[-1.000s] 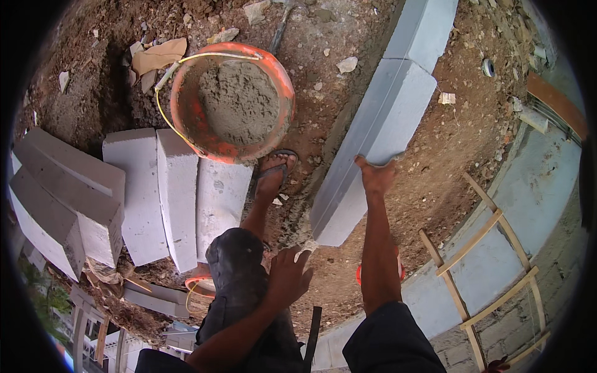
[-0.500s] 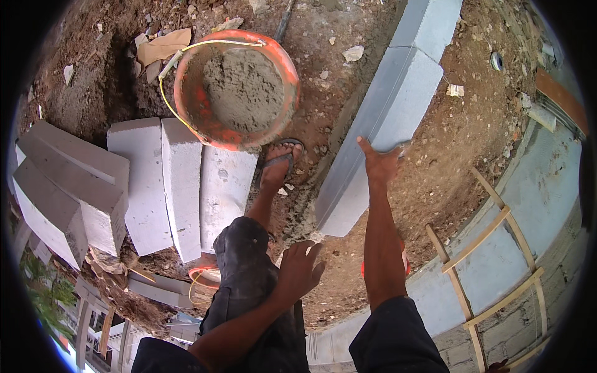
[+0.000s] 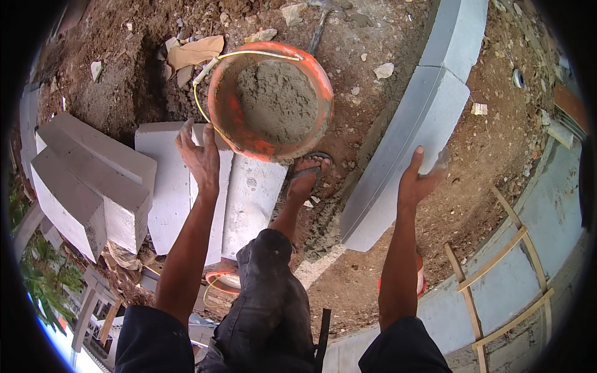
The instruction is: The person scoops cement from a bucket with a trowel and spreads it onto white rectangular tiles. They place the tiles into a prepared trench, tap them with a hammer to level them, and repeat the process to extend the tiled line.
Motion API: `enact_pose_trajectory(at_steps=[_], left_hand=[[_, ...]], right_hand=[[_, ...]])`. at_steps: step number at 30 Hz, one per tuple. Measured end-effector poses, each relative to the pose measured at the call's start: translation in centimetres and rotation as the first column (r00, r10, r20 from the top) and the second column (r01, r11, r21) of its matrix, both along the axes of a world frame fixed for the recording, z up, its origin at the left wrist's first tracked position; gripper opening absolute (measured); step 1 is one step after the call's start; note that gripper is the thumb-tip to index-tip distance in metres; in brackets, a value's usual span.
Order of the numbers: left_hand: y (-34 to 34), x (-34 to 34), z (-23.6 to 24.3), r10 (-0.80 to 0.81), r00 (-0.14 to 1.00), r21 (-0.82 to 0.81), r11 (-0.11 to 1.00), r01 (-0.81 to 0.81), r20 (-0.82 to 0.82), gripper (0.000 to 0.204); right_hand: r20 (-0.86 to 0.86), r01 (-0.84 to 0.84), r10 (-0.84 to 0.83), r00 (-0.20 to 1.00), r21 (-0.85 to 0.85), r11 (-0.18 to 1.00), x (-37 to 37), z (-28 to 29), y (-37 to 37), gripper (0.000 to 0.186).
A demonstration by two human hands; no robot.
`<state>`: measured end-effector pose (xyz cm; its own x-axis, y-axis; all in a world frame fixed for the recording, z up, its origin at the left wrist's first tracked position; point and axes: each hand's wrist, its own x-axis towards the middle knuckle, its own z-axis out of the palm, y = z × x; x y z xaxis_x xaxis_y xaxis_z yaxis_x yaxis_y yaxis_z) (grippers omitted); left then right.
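My left hand (image 3: 201,156) is open, its fingers curved and apart, over pale concrete blocks (image 3: 168,186) just left of an orange bucket (image 3: 320,118). Grey wet mortar (image 3: 273,102) half hides the bucket's inside, and a yellowish wire handle (image 3: 200,93) lies along its rim. Holding nothing I can see, my right hand (image 3: 421,177) has its thumb and fingers spread beside the near kerb block (image 3: 398,161). That block meets another kerb block (image 3: 457,40) end to end. Whether the right fingertips touch the block I cannot tell.
More concrete blocks (image 3: 93,180) are piled at left. Behind the bucket lies a metal-shafted tool (image 3: 318,31). A smaller orange bucket (image 3: 227,283) stands by my leg, and a red container (image 3: 420,276) by my right forearm. A wooden frame (image 3: 491,267) is at lower right.
My left hand has moved up and left, from beside my knee to the blocks by the bucket. My right hand has come off the kerb's top edge, and the view has shifted.
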<state>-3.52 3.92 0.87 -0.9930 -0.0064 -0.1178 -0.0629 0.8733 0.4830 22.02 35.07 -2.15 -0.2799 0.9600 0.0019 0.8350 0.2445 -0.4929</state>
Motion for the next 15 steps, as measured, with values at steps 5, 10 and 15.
enact_pose_trajectory(at_steps=[5, 10, 15], left_hand=[[-1.5, -1.9, -5.8, 0.048, 0.998, -0.133, 0.99, -0.052, -0.035, 0.072], [-1.6, -5.0, -8.1, -0.033, 0.936, 0.403, 0.907, -0.119, 0.351, 0.06], [-4.2, -7.0, -9.7, 0.059, 0.818, 0.391, 0.857, -0.335, 0.572, 0.055]], right_hand=[[-0.332, -0.255, 0.15, 0.931, -0.3, 0.919, -12.4, -8.5, 1.2, 0.018], [-0.038, -0.523, 0.66, 0.75, -0.644, 0.558, -21.8, -20.5, 3.0, 0.053], [0.113, -0.622, 0.782, 0.613, -0.541, 0.566, -26.2, -20.1, 2.2, 0.075]])
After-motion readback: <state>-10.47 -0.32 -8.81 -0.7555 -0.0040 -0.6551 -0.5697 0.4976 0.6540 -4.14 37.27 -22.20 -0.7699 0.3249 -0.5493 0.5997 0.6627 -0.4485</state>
